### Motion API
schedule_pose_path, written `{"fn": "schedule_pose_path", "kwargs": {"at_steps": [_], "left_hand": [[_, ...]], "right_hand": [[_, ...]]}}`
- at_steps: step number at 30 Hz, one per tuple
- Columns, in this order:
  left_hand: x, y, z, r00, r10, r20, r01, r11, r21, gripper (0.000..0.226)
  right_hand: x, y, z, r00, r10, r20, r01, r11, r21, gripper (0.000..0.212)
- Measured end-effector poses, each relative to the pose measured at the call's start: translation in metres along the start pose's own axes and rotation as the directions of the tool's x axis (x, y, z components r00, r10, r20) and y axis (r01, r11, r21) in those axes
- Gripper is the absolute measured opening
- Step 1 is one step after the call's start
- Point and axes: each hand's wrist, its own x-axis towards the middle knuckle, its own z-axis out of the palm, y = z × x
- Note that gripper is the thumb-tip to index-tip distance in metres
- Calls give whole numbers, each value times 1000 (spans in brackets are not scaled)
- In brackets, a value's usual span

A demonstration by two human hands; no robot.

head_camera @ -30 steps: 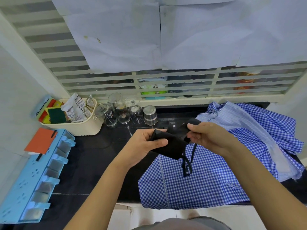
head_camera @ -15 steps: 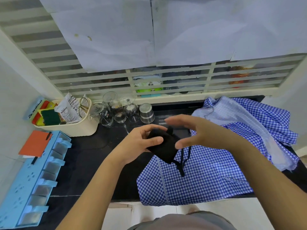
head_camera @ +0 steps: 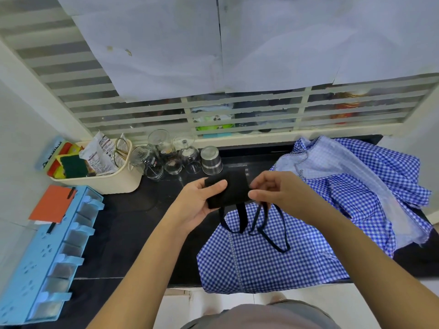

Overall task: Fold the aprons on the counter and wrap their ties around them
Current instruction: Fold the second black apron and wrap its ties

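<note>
Daylight glows through a wide cream-framed louvred glass window (head_camera: 142, 115) across the upper frame, half covered by large white paper sheets (head_camera: 166, 55). Below runs a glossy black stone bench (head_camera: 133, 222). A plain pale wall (head_camera: 21, 129) stands at left, and pale floor tiles (head_camera: 178, 305) show at bottom centre.

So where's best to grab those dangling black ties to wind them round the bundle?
Probably pinch the black ties just under the folded black apron, coming from the right. The left hand grips the bundle's left end, and the ties hang in loose loops below, under the right hand; a high grip leaves less slack.
</note>
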Motion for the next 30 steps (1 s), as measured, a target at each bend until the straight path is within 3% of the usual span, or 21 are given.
{"fn": "schedule_pose_path", "kwargs": {"at_steps": [5, 9, 13, 17, 19, 21, 23, 26, 30], "left_hand": [[-4, 5, -7, 964, -186, 190, 158, 976, 151, 43], [0, 6, -8, 980, -123, 154, 81, 965, 251, 36], [3, 5, -7, 984, -111, 140, 82, 977, 194, 51], [2, 0, -4, 997, -8, 78, 1, 995, 99, 56], [2, -4, -2, 997, 74, 33, -77, 991, 113, 41], [2, -10, 2, 988, 157, -3, -154, 973, 171, 27], [2, -16, 5, 978, 206, -16, -198, 959, 203, 36], [-1, -15, 6, 984, 176, 37, -180, 966, 188, 24], [-2, -7, 3, 981, -7, 193, -33, 979, 203, 48]], "right_hand": [[1, -8, -12, 989, -77, 123, 92, 988, -124, 7], [7, -15, -24, 977, -111, 179, 163, 938, -305, 13], [16, -19, -39, 983, -118, 142, 173, 859, -482, 17], [14, -25, -44, 980, -79, 183, 150, 899, -412, 13], [14, -20, -32, 983, -9, 185, 93, 888, -450, 36], [14, -16, -17, 996, 7, 91, 32, 908, -418, 44], [14, -12, -5, 1000, 28, -3, -27, 946, -323, 43], [12, -11, 3, 998, 27, -51, -40, 962, -271, 42], [13, -10, 3, 999, -20, 24, 27, 951, -309, 34]]}}
